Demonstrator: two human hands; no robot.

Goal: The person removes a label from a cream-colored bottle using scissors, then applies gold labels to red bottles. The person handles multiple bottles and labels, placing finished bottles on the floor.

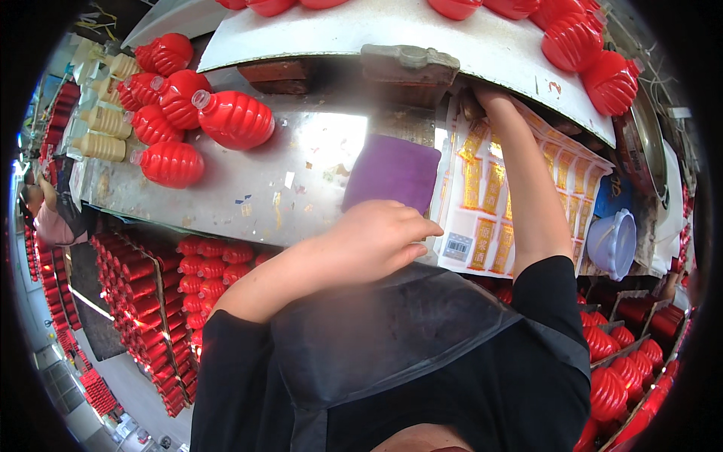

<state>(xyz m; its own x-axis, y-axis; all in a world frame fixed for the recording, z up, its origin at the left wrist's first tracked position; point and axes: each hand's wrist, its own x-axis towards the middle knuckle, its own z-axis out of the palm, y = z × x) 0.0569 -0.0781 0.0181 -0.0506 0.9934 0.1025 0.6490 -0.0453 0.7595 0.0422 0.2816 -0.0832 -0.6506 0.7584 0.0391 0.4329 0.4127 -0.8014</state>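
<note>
My left hand (388, 235) hovers at the near edge of the bench, fingers stretched to the right and thumb apart, with nothing visible in it. Just beyond it lies a flat purple pad (395, 172). My right hand (488, 98) reaches in at the edge of the white shelf, over the far end of a sheet of gold and red labels (483, 245). The shelf's edge and shadow hide most of its fingers, so what it touches is unclear. My right forearm crosses the label sheet, covering part of it.
Several red ribbed bottles (235, 120) stand on the bench's left, beside cream bottles (105, 122). More red bottles sit on the white shelf (497, 53). A pale purple bucket (611, 242) is at the right. Crates of red bottles (629, 377) stand below. Another person (54, 215) is far left.
</note>
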